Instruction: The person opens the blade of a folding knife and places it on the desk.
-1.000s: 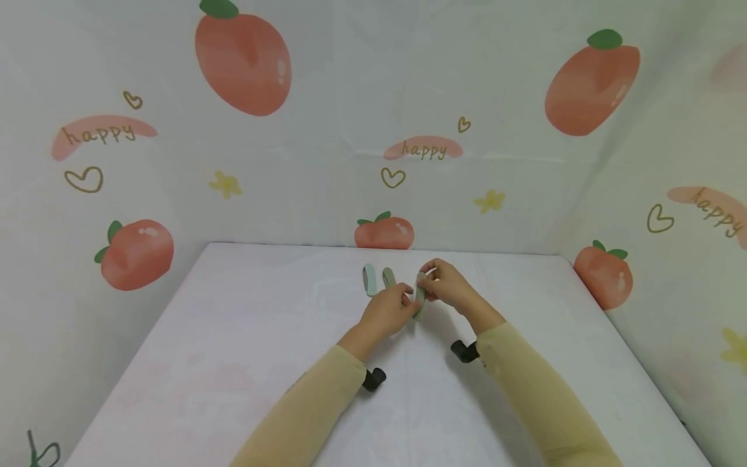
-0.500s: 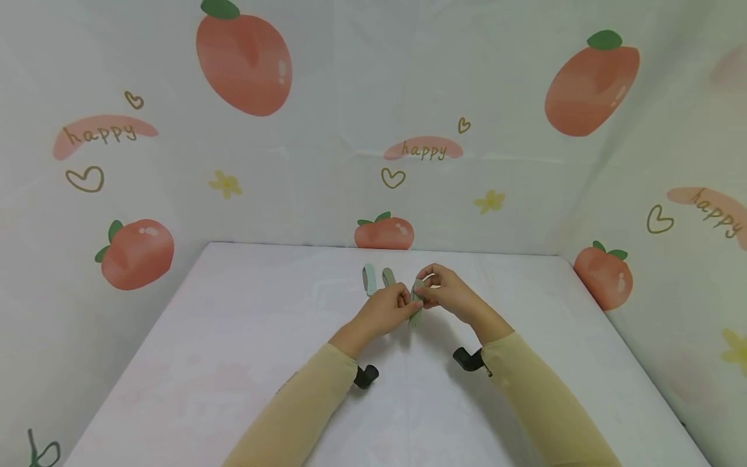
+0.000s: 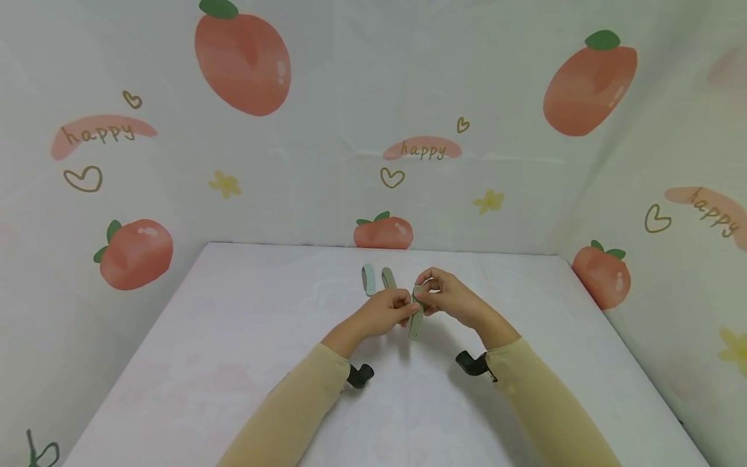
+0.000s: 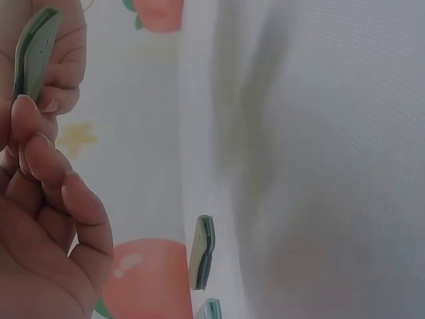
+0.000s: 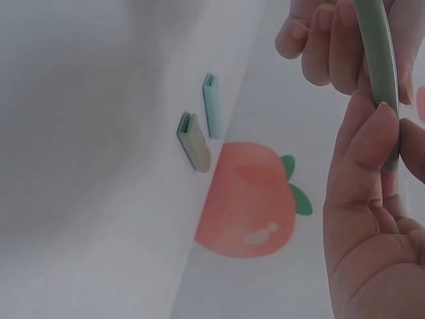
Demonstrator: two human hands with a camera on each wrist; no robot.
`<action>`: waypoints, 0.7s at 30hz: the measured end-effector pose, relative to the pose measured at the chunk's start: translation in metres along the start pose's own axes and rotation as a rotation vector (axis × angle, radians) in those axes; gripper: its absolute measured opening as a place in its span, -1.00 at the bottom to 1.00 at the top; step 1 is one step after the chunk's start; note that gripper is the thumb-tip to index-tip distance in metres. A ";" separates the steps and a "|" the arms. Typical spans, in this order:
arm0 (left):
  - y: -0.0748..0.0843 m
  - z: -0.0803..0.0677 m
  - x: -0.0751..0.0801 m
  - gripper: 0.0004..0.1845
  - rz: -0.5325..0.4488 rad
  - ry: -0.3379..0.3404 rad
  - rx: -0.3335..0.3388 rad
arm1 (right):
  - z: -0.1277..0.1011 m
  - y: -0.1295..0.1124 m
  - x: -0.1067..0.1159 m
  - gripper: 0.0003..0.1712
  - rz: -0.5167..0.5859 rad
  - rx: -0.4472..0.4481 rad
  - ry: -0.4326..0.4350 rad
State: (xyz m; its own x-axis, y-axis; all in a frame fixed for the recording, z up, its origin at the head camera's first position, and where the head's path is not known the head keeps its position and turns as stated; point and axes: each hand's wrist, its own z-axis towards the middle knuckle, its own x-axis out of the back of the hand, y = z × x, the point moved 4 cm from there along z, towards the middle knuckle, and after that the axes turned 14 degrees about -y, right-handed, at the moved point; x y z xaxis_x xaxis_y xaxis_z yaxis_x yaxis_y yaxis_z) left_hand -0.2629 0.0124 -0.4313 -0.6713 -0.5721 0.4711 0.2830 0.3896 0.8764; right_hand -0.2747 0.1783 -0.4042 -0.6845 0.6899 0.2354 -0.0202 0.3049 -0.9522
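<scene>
Between both hands, a green folded strap (image 3: 415,328) with a small round stud near its lower end is held above the white table. My left hand (image 3: 379,314) pinches its middle between thumb and fingers. Higher up, my right hand (image 3: 452,300) pinches the strap's upper end with thumb and forefinger. In the left wrist view the held strap (image 4: 40,53) shows its doubled layers edge-on. Seen from the right wrist, the fingers cover part of the strap (image 5: 380,63). Just behind the left hand lies an olive-green strap (image 3: 390,279), its lower end hidden in the head view.
Left of the olive strap lies a pale blue-green strap (image 3: 370,281), also folded over. Both rest near the back edge of the white table (image 3: 245,324). A fruit-printed white cloth (image 3: 327,130) hangs behind and at the sides. Black wrist cameras (image 3: 360,375) protrude from the sleeves.
Both hands have come a little nearer the body with the green strap. The left hand has shifted slightly left, and more of the strap's studded lower end now shows. The two lying straps have not moved.
</scene>
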 end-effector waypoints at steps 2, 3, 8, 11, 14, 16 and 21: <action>0.002 -0.001 0.001 -0.68 -0.003 -0.002 -0.013 | -0.001 0.000 0.000 -0.67 -0.005 0.011 -0.010; 0.002 -0.002 0.001 -0.68 -0.001 -0.003 -0.019 | -0.002 0.001 0.000 -0.67 -0.007 0.016 -0.014; 0.003 -0.004 0.001 -0.68 -0.032 -0.006 -0.042 | -0.004 0.001 0.000 -0.67 -0.006 0.020 -0.009; 0.002 -0.006 0.002 -0.69 -0.048 0.006 -0.038 | -0.005 0.001 0.001 -0.66 -0.003 0.013 0.004; 0.000 -0.006 0.003 -0.69 -0.053 0.017 -0.034 | -0.005 0.001 0.001 -0.67 0.002 0.004 0.014; -0.001 -0.007 0.003 -0.69 -0.055 0.021 -0.033 | -0.005 0.002 0.001 -0.67 0.005 0.000 0.019; -0.003 -0.008 0.005 -0.68 -0.056 0.051 -0.050 | -0.006 0.005 0.001 -0.67 0.015 -0.011 0.039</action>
State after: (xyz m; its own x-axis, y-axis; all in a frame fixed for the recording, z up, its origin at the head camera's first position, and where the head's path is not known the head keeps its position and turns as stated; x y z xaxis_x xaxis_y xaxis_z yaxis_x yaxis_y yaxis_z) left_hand -0.2613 0.0025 -0.4308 -0.6516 -0.6288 0.4243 0.2807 0.3198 0.9050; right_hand -0.2713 0.1851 -0.4078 -0.6557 0.7194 0.2290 -0.0018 0.3018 -0.9534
